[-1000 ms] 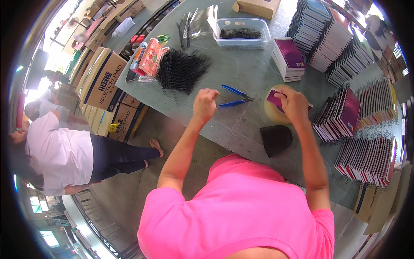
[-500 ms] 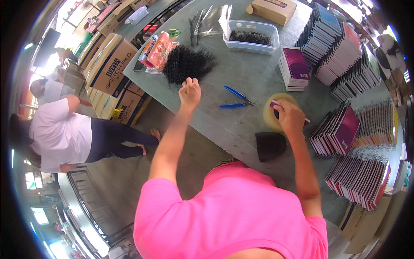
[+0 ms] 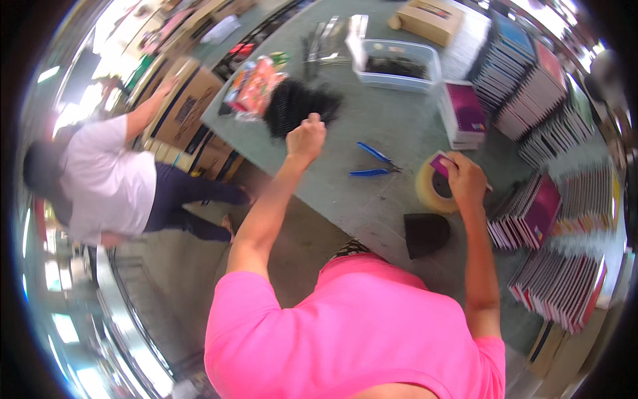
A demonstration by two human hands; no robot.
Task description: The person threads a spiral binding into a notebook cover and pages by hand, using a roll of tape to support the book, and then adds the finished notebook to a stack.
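Observation:
My left hand [image 3: 306, 141] is closed, fingertips pinched together at the near edge of a heap of black spiral binding coils [image 3: 296, 106]. Whatever lies between those fingers is too blurred to make out. Over a roll of clear tape [image 3: 428, 193], my right hand [image 3: 467, 178] grips a small purple-covered notebook [image 3: 438, 160], mostly hidden behind the fingers. Pliers with blue handles [image 3: 372, 151] lie on the table between my hands. Below the tape roll sits a dark, rounded flat piece [image 3: 426, 235].
Stacks of spiral notebooks [image 3: 555, 286] and a purple notebook pile [image 3: 463, 116] line the right side. A clear plastic tub [image 3: 399, 81] of black coils stands at the back, near a cardboard box [image 3: 428, 20]. Left of the table, another person [image 3: 106, 179] stands by large cartons [image 3: 183, 103].
The whole view has shifted slightly right and down. The purple notebook in my right hand shows more of its cover. The other person has raised an arm onto a carton.

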